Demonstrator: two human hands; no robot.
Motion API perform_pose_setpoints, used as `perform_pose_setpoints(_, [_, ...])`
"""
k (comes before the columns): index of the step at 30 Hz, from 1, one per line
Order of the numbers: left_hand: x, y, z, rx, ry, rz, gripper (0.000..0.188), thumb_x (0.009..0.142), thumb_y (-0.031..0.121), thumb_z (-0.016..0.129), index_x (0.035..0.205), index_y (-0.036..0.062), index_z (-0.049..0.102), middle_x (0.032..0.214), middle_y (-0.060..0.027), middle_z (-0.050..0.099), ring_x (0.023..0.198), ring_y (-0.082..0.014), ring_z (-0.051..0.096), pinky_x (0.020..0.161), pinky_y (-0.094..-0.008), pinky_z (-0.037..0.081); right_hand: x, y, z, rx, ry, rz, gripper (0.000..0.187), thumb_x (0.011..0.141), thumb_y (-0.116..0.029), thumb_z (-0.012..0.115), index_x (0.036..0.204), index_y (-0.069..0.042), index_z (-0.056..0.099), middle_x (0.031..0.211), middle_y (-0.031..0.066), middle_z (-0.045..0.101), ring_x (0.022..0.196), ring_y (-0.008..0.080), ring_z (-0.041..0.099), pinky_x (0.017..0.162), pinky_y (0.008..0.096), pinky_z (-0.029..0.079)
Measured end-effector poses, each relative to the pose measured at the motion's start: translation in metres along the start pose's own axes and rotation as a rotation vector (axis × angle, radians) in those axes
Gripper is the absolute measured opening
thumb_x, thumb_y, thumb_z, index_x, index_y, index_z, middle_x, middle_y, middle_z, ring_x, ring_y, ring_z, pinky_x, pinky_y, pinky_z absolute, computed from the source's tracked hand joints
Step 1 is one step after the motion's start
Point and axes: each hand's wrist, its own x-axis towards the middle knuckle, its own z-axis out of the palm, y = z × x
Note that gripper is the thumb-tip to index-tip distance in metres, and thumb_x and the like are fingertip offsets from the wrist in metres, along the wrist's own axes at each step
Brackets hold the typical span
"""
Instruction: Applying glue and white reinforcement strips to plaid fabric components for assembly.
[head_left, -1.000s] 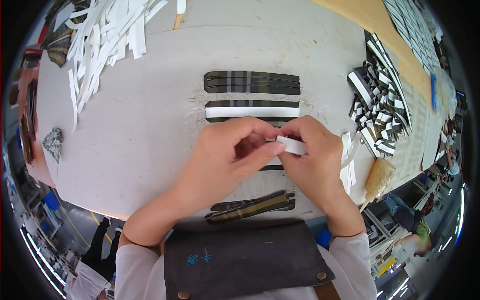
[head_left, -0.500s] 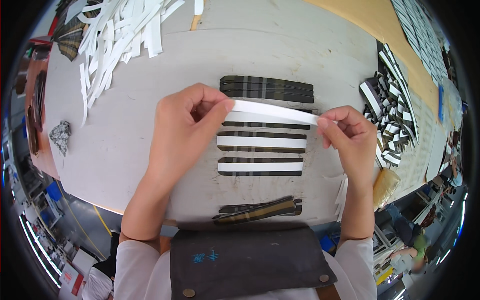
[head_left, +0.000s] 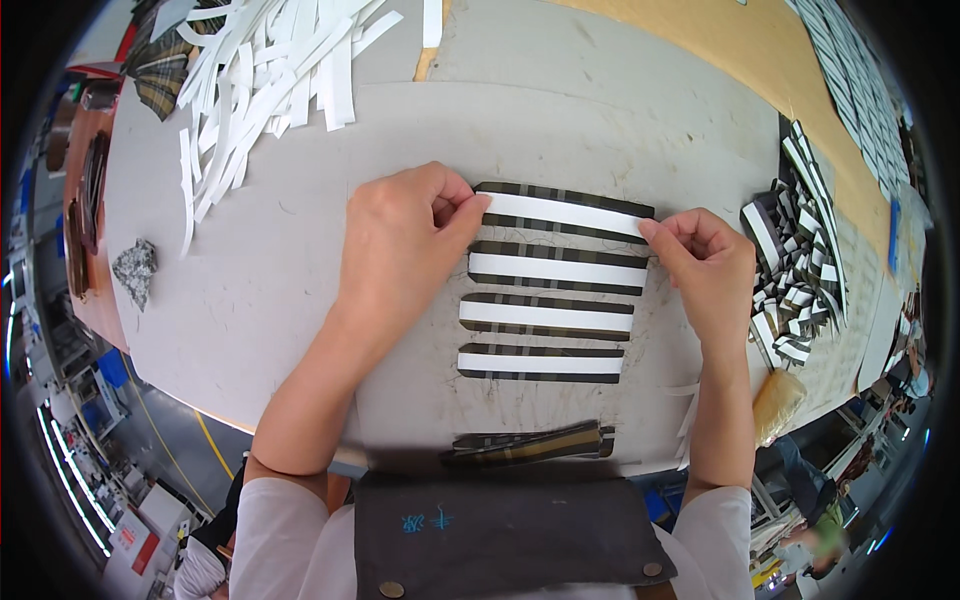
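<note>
Both of my hands hold a narrow white strip point(head_left: 560, 211) by its ends, stretched along the farthest dark plaid fabric piece point(head_left: 560, 230). Thumb and forefinger of my left hand point(head_left: 405, 225) pinch the left end. My right hand point(head_left: 708, 265) pinches the right end, its thumb at the strip's tip. Whether the strip is pressed flat on the fabric cannot be told. Nearer to me, three similar plaid pieces lie in a row, each with a white strip along its middle: the upper point(head_left: 560, 267), the middle point(head_left: 548, 316) and the nearest point(head_left: 540, 363).
Loose white strips point(head_left: 270, 90) are heaped at the far left. A pile of dark-and-white fabric pieces point(head_left: 795, 270) lies at the right beside a yellowish wrapped bundle point(head_left: 780, 405). Folded plaid pieces point(head_left: 535, 443) sit near the table's front edge. A grey scrap point(head_left: 135, 272) lies left.
Both hands have lowered the white strip from above the table onto or just over the farthest plaid piece. The whole view has shifted, so the table's contents appear lower and farther right.
</note>
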Motion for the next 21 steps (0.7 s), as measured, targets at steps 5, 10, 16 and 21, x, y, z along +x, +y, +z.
perform_pose_setpoints(5, [0.001,0.002,0.002,0.024,0.01,0.014,0.012,0.079,0.006,0.069,0.075,-0.0033,0.062,0.061,-0.0046,0.061,0.054,-0.0075,0.054,0.053,-0.0212,0.044,0.002,0.005,0.0,0.032,0.013,0.015,0.015,0.08,-0.011,0.072,0.075,0.002,0.065,0.062,-0.0017,0.06,0.055,0.0011,0.049,0.05,0.0157,0.037])
perform_pose_setpoints(10, [0.0,0.001,0.001,0.021,0.031,0.002,0.013,0.078,0.006,0.069,0.073,-0.0026,0.061,0.059,-0.0031,0.059,0.053,-0.0075,0.052,0.051,-0.0212,0.043,0.007,0.011,0.003,-0.072,0.031,-0.053,0.017,0.078,-0.014,0.073,0.075,0.002,0.065,0.06,0.0015,0.062,0.054,0.0039,0.051,0.052,0.0179,0.041])
perform_pose_setpoints(16, [0.001,0.003,0.001,0.019,0.042,-0.016,0.015,0.079,0.006,0.07,0.071,-0.0021,0.06,0.057,-0.0001,0.055,0.052,-0.0051,0.046,0.049,-0.0205,0.039,0.008,0.01,0.003,-0.076,0.037,-0.074,0.014,0.077,-0.012,0.071,0.075,0.001,0.066,0.06,0.0041,0.062,0.052,0.0064,0.053,0.051,0.0203,0.043])
perform_pose_setpoints(21, [0.002,0.003,0.0,0.025,0.038,-0.019,0.016,0.079,0.006,0.07,0.07,-0.0021,0.059,0.057,0.001,0.053,0.052,-0.004,0.044,0.048,-0.02,0.037,0.008,0.008,0.003,-0.122,0.031,-0.078,0.014,0.076,-0.011,0.071,0.074,0.001,0.066,0.058,0.0044,0.061,0.051,0.0073,0.052,0.049,0.0214,0.042])
